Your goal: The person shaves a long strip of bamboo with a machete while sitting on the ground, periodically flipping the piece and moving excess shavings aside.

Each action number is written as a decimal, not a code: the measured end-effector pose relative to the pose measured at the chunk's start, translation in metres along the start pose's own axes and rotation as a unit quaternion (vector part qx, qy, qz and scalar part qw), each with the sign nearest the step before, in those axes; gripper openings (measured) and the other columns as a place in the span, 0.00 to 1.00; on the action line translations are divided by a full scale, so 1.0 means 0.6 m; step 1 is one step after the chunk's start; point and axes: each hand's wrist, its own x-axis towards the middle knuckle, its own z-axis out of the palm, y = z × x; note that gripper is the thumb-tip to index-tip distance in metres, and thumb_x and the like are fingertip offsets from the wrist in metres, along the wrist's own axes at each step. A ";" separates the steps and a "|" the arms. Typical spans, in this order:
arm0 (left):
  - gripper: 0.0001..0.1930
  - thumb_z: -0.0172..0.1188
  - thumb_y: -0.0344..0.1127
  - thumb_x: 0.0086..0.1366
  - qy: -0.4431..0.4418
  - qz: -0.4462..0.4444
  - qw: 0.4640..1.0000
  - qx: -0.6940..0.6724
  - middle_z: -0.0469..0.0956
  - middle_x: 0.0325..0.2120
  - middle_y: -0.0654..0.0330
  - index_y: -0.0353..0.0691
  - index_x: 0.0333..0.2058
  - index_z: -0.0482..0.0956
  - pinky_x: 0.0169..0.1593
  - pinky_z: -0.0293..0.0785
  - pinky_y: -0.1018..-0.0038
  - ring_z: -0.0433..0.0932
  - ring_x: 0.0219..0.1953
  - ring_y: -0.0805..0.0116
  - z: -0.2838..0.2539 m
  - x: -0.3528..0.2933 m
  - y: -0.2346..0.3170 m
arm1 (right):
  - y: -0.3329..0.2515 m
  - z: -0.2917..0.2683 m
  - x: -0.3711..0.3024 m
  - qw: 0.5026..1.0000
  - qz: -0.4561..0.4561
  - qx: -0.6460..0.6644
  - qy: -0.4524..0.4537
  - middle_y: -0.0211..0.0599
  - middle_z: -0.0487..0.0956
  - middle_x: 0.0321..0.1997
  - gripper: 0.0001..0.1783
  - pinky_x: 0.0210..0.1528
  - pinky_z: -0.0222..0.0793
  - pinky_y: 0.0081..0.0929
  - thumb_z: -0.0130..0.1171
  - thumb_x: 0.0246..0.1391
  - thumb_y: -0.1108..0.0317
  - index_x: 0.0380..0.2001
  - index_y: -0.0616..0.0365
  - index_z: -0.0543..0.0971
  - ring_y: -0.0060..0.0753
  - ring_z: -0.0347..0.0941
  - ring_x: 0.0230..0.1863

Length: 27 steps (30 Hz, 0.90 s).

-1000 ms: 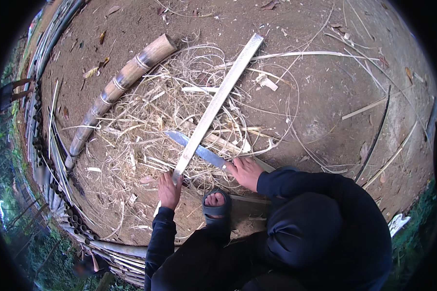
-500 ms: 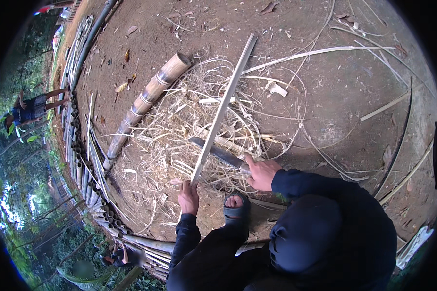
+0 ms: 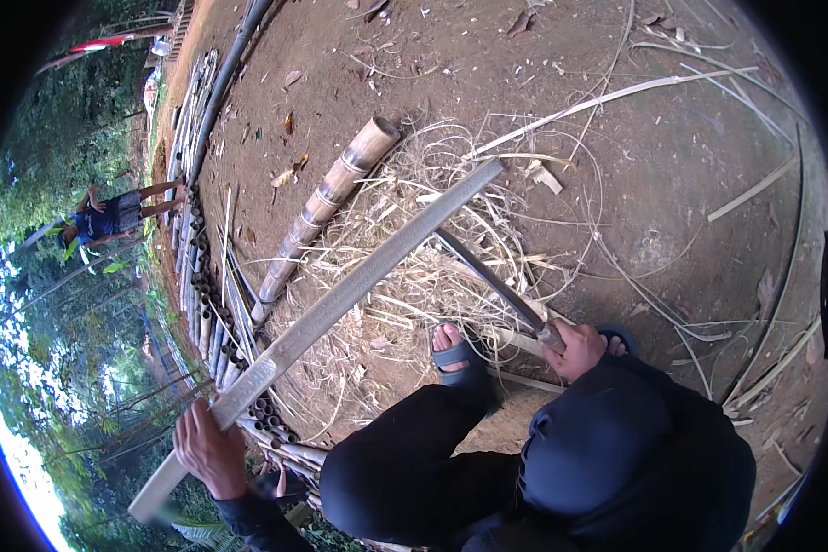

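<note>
My left hand [image 3: 210, 449] grips a long flat bamboo strip [image 3: 359, 276] near its lower end. The strip slants up to the right across the view, its far end over the heap of shavings. Closed round the wooden handle of a long-bladed knife [image 3: 492, 279] is my right hand [image 3: 578, 350]. The dark blade points up and left, its tip close beneath or against the strip; whether they touch I cannot tell. Under both lies a heap of pale bamboo shavings [image 3: 405, 313] on bare earth, just ahead of my sandalled foot [image 3: 453, 354].
A thick bamboo pole section [image 3: 327, 202] lies left of the shavings. Stacked bamboo poles [image 3: 193, 248] line the ground's left edge, where a person [image 3: 115, 216] stands beyond. Loose thin strips [image 3: 607, 101] and a small wood chip [image 3: 545, 176] lie to the right.
My left hand has moved left and down, swinging the strip to a flatter slant and showing more of its length. My right hand has drawn the knife right and slightly down. The view has shifted.
</note>
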 end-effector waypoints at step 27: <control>0.29 0.60 0.61 0.62 -0.430 0.043 0.836 -0.338 0.73 0.12 0.60 0.35 0.23 0.78 0.23 0.68 0.68 0.71 0.15 0.71 0.271 0.184 -0.123 | 0.036 0.020 -0.023 0.960 0.160 -0.164 0.162 0.48 0.80 0.29 0.23 0.38 0.72 0.52 0.60 0.50 0.53 0.45 0.56 0.72 0.60 0.77 0.32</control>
